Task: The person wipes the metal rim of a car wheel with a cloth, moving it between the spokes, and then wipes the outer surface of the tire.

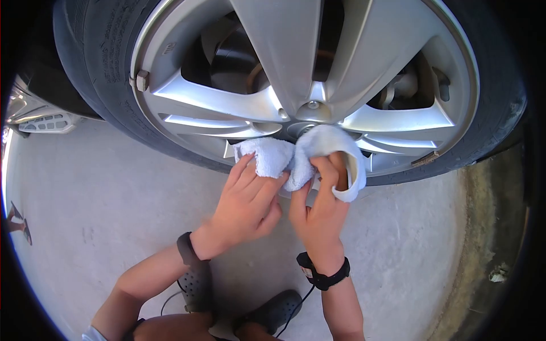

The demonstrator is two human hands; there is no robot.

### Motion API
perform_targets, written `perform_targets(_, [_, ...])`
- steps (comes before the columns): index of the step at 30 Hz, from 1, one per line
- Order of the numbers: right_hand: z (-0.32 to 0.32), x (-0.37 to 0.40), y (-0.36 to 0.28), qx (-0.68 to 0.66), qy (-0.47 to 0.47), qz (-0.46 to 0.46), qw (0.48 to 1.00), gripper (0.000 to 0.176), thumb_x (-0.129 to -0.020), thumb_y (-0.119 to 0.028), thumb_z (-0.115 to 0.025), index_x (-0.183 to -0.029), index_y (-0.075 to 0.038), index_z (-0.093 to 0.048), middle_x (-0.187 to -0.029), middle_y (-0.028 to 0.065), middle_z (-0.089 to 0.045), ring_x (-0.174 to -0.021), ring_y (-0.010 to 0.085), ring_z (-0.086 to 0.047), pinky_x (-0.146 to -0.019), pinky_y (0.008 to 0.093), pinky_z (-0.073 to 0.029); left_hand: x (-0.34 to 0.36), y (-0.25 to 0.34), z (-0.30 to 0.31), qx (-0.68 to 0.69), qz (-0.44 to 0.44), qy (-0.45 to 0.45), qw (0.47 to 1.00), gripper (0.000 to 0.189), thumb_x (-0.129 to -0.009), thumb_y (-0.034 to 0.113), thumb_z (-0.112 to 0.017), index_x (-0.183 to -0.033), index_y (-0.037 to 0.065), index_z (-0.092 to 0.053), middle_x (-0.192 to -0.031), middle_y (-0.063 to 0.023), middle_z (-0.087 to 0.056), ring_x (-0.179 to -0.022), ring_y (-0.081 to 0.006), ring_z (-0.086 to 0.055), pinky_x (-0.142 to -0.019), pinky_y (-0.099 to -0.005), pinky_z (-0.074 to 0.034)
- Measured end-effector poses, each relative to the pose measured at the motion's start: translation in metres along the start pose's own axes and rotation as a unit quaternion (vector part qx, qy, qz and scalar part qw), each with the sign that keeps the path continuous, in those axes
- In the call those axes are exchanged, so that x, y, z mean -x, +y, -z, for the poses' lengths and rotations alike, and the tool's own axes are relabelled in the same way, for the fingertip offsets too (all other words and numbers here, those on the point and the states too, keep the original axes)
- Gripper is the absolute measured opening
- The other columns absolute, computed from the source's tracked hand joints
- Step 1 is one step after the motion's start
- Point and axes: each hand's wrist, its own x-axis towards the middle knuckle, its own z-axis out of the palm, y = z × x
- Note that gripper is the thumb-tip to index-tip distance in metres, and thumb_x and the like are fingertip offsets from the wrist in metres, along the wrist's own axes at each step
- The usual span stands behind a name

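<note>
White cloth (333, 139) is being held against the lower part of a silver wheel (284, 34), just below the hub, with both hands on it. Whether it's one piece or two can't be told, since the bunched halves meet in the middle. The wheel is seated in a black tire (114, 74), and a brake disc (236, 59) can be spotted through one of the spoke gaps.

As for the pose, both forearms are angled up from the bottom of the view. The left hand (244, 196) is turned back-up, its fingers bent and grasping the cloth, with the thumb left off to the side. The right hand (324, 199) is curled tighter, its fingers tucked into a looped fold and clenched on the fabric. A band is worn on each wrist. Down on the concrete floor (398, 250), feet are housed in dark clogs (278, 310), partly hidden by the left arm.
</note>
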Motion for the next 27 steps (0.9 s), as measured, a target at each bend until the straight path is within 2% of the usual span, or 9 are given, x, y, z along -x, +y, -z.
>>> perform_targets(7, [-0.010, 0.056, 0.006, -0.067, -0.122, -0.132, 0.981, 0.057, -0.084, 0.001, -0.059, -0.139, 0.003, -0.045, -0.133, 0.0265, -0.052, -0.123, 0.0458, -0.051, -0.103, 0.0493, -0.041, 0.029, 0.002, -0.015, 0.070, 0.045, -0.033, 0.996, 0.055, -0.077, 0.003, -0.060, -0.131, 0.001, -0.058, -0.109, -0.0136, -0.064, -0.108, -0.0367, -0.060, -0.110, -0.0570, -0.036])
perform_targets(12, [0.004, 0.036, 0.003, -0.015, -0.041, -0.075, 0.996, 0.061, -0.082, -0.001, -0.060, -0.141, 0.004, -0.044, -0.134, 0.0280, -0.052, -0.124, 0.0481, -0.047, -0.106, 0.0546, -0.034, 0.016, 0.001, -0.005, 0.059, -0.008, 0.036, 0.998, 0.064, -0.077, 0.002, -0.060, -0.141, 0.002, -0.053, -0.116, -0.0167, -0.063, -0.109, -0.0381, -0.060, -0.104, -0.0541, -0.040])
perform_targets(14, [0.011, 0.018, 0.002, 0.005, 0.001, -0.049, 0.999, 0.062, -0.082, -0.001, -0.059, -0.142, 0.004, -0.043, -0.133, 0.0275, -0.052, -0.124, 0.0482, -0.046, -0.107, 0.0549, -0.033, 0.009, 0.007, -0.006, 0.090, 0.024, 0.115, 0.989, 0.065, -0.077, 0.003, -0.060, -0.142, 0.003, -0.052, -0.116, -0.0173, -0.063, -0.109, -0.0382, -0.061, -0.101, -0.0512, -0.042])
perform_targets(16, [0.009, 0.006, 0.002, 0.013, 0.051, -0.025, 0.998, 0.063, -0.082, -0.001, -0.060, -0.142, 0.004, -0.042, -0.132, 0.0268, -0.053, -0.124, 0.0482, -0.046, -0.107, 0.0549, -0.032, 0.002, 0.004, -0.007, 0.063, 0.026, 0.123, 0.990, 0.066, -0.077, 0.005, -0.060, -0.143, 0.003, -0.052, -0.117, -0.0177, -0.063, -0.109, -0.0376, -0.061, -0.099, -0.0490, -0.044])
perform_targets(18, [-0.007, 0.006, 0.009, 0.054, 0.029, -0.021, 0.998, 0.063, -0.084, -0.007, -0.062, -0.144, 0.001, -0.044, -0.131, 0.0254, -0.054, -0.124, 0.0468, -0.047, -0.107, 0.0547, -0.034, -0.010, -0.009, -0.010, -0.012, -0.008, 0.062, 0.998, 0.066, -0.077, 0.007, -0.061, -0.143, 0.004, -0.052, -0.117, -0.0178, -0.064, -0.109, -0.0365, -0.062, -0.097, -0.0477, -0.045])
perform_targets(22, [-0.062, 0.063, 0.044, 0.118, -0.152, -0.066, 0.979, 0.064, -0.086, -0.015, -0.063, -0.147, -0.003, -0.044, -0.135, 0.0238, -0.055, -0.126, 0.0450, -0.050, -0.106, 0.0545, -0.037, 0.045, -0.071, -0.075, -0.024, 0.133, -0.197, 0.971, 0.070, -0.079, 0.013, -0.063, -0.147, 0.007, -0.049, -0.122, -0.0165, -0.063, -0.112, -0.0318, -0.062, -0.098, -0.0494, -0.045])
perform_targets(23, [-0.069, 0.079, 0.053, 0.102, -0.203, -0.086, 0.970, 0.065, -0.086, -0.014, -0.063, -0.147, -0.002, -0.044, -0.135, 0.0239, -0.055, -0.126, 0.0453, -0.050, -0.106, 0.0546, -0.037, 0.063, -0.084, -0.083, -0.105, 0.009, -0.148, 0.983, 0.077, -0.079, 0.014, -0.064, -0.152, 0.006, -0.041, -0.133, -0.0187, -0.057, -0.123, -0.0351, -0.056, -0.104, -0.0508, -0.042])
perform_targets(25, [-0.073, 0.100, 0.061, 0.069, -0.303, -0.127, 0.942, 0.066, -0.085, -0.014, -0.063, -0.147, -0.001, -0.044, -0.134, 0.0241, -0.056, -0.125, 0.0458, -0.051, -0.105, 0.0546, -0.038, 0.085, -0.080, -0.082, -0.092, 0.052, -0.170, 0.980, 0.081, -0.079, 0.014, -0.064, -0.154, 0.005, -0.036, -0.141, -0.0203, -0.051, -0.129, -0.0385, -0.051, -0.107, -0.0517, -0.040])
perform_targets(27, [-0.070, 0.108, 0.056, 0.077, -0.243, -0.115, 0.960, 0.066, -0.085, -0.014, -0.063, -0.147, 0.000, -0.044, -0.138, 0.0244, -0.053, -0.129, 0.0457, -0.048, -0.107, 0.0549, -0.037, 0.095, -0.080, -0.076, -0.064, 0.083, -0.208, 0.972, 0.085, -0.081, 0.014, -0.064, -0.156, 0.003, -0.028, -0.148, -0.0233, -0.045, -0.136, -0.0447, -0.043, -0.111, -0.0523, -0.036])
